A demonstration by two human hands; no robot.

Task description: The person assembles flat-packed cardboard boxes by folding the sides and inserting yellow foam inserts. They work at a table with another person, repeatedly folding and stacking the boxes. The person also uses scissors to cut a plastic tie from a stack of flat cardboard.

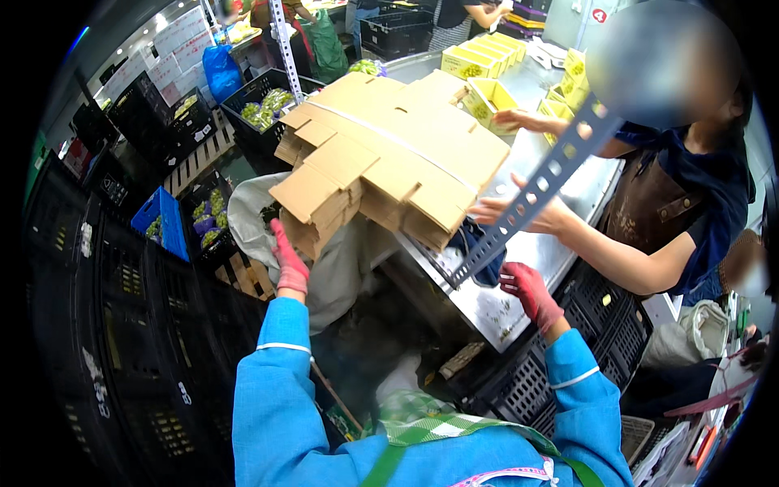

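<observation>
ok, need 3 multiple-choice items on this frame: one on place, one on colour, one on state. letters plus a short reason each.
1. Where does the bundle of flat cardboard boxes lie?
A. on the steel table
B. on the floor
C. inside a black crate

2. What colour are the wearer's gloves?
A. blue
B. pinkish red
C. white

3. What is the left hand doing?
A. hanging free at the side
B. touching the bundle's lower edge
C. gripping the grey perforated metal bar

Key:
1 A: the strapped bundle sits on the table's end, partly overhanging.
2 B: both the left hand and the right hand wear pinkish-red gloves below blue sleeves.
3 B: its fingers reach up against the lowest flaps of the stack.
</observation>
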